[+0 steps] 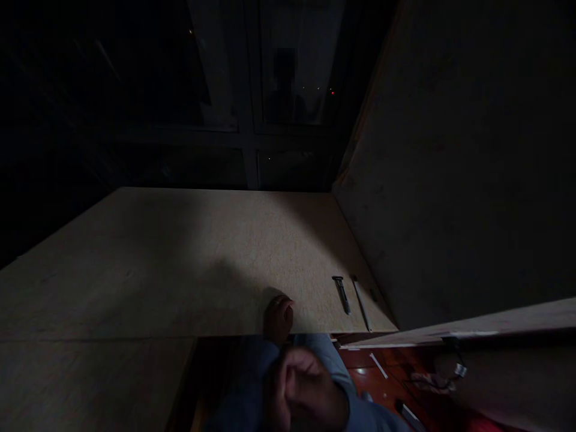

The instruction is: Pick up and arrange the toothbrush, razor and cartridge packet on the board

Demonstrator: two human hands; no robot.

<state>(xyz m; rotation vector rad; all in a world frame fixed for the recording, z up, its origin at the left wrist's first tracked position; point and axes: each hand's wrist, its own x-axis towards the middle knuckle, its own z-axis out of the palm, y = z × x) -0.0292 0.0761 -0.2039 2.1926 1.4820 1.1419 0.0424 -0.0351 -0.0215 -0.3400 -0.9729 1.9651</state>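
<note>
My right hand is low in the middle of the view, in a blue sleeve, its fingers curled into a loose fist; whether they hold anything is hidden in the dark. Just beyond it, my left hand rests on the near edge of a large pale wooden board that lies flat. Its fingers are too dim to read. To the right on the board lie a short dark bolt-like tool and a thin pencil-like rod, a hand's width from my left hand.
A tall panel stands upright along the board's right side. Another board's edge juts in at lower right. On the reddish floor lie a white stick and a dark object. A dark window is behind.
</note>
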